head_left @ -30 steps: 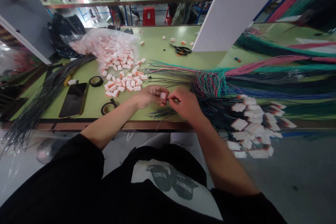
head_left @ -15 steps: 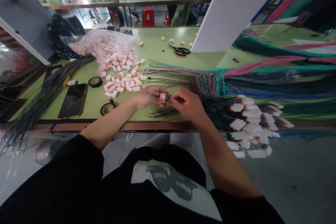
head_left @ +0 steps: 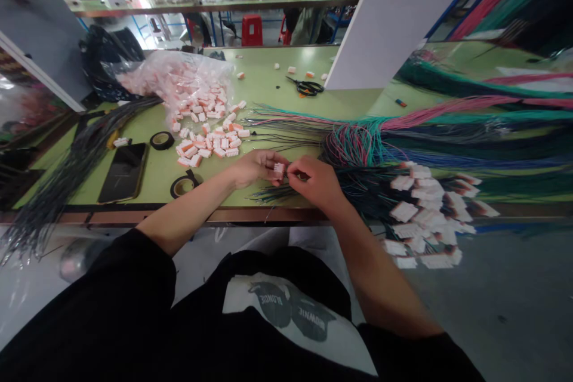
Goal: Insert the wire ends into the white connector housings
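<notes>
Between the fingers of my left hand (head_left: 254,168) is a small white and orange connector housing (head_left: 278,171). My right hand (head_left: 319,184) is pinched close against the housing's right side, its fingertips on a thin dark wire that is mostly hidden by the fingers. Below both hands lies a bundle of dark and green wires (head_left: 273,194) with bare ends pointing left. A pile of loose connector housings (head_left: 210,142) lies beyond my left hand, spilling from a clear plastic bag (head_left: 179,74).
A phone (head_left: 123,173) and two tape rolls (head_left: 162,140) lie left of my hands. Black-handled scissors (head_left: 308,86) rest near a white panel (head_left: 380,24). Coloured wires (head_left: 358,140) stretch right, and wired connectors (head_left: 425,209) hang over the table edge.
My right hand has moved slightly left, closing the gap to the connector housing. My left hand still holds the housing in nearly the same place.
</notes>
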`<state>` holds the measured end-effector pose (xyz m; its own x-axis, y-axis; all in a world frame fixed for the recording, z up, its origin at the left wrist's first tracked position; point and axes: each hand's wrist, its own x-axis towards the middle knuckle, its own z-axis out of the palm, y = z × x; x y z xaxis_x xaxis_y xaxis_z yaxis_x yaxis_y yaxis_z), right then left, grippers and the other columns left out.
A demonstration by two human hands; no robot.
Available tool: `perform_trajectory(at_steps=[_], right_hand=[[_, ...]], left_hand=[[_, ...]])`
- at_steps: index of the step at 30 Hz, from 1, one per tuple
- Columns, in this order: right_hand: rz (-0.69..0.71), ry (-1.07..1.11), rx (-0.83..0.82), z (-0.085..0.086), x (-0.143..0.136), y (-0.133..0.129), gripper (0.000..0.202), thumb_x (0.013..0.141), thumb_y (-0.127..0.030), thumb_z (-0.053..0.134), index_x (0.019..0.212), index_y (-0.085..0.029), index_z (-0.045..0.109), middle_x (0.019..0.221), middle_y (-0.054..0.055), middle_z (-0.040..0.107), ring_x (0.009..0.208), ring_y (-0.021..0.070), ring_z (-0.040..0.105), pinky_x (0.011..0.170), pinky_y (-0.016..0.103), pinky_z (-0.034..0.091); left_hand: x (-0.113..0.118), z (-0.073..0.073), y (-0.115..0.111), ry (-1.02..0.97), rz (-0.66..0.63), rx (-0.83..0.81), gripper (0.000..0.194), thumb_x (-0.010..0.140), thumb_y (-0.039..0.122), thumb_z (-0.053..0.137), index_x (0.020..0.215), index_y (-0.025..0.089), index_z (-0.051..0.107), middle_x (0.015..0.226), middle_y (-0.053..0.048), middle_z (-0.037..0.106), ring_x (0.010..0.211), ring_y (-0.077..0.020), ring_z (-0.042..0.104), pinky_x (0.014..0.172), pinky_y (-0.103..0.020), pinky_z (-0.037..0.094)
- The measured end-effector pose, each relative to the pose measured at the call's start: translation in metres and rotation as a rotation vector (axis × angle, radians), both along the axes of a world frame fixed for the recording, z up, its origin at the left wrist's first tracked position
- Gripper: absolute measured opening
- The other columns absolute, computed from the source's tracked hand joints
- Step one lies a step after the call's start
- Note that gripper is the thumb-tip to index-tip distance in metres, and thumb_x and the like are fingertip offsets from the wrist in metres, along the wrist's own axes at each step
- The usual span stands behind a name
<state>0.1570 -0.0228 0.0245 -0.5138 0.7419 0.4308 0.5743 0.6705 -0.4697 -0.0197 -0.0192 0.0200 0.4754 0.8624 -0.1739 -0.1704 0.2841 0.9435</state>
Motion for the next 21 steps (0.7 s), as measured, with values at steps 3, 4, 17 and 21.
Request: perform_trajectory(at_steps=[3,4,17,21], right_hand=[[-0.005,-0.002,-0.016,-0.003,-0.001,0.0,0.015,0.072,-0.018,0.048,0.061,-0.02,0.058,0.063,0.001,0.057,0.061,0.0133,0.049,0.059,0.025,0.036],[-0.003,-0.002,-0.03,-0.002,0.0,0.001,0.015,0.072,-0.018,0.048,0.062,-0.02,0.059,0.063,0.001,0.058,0.061,0.0131,0.05,0.059,0.025,0.036],[-0.368,-0.159,0.062,0.032,0.024,0.104,0.011,0.072,-0.021,0.056,0.071,-0.019,0.067,0.074,0.011,0.066,0.079,0.0245,0.058,0.073,0.036,0.042],[-0.481,-0.436,-0.048,0.021,0.001,0.134,0.012,0.071,-0.018,0.059,0.075,-0.014,0.07,0.083,0.018,0.068,0.091,0.0294,0.06,0.081,0.04,0.041]], left_hand=[[0.0,-0.002,0.001,0.013,0.0,-0.006,0.038,0.055,0.005,0.073,0.089,0.008,0.058,0.066,-0.001,0.064,0.06,-0.0088,0.06,0.062,-0.025,0.049],[0.0,-0.001,0.001,0.02,-0.003,-0.007,0.038,0.055,0.004,0.072,0.09,0.008,0.058,0.066,0.0,0.063,0.06,-0.0088,0.06,0.061,-0.024,0.049],[-0.01,0.007,0.003,0.148,-0.065,-0.029,0.034,0.057,0.004,0.071,0.087,0.01,0.056,0.064,0.001,0.059,0.056,-0.0101,0.06,0.056,-0.024,0.049],[-0.011,0.005,0.004,0.138,-0.086,-0.03,0.035,0.057,0.005,0.071,0.088,0.009,0.055,0.064,0.001,0.059,0.057,-0.0098,0.06,0.056,-0.024,0.049]])
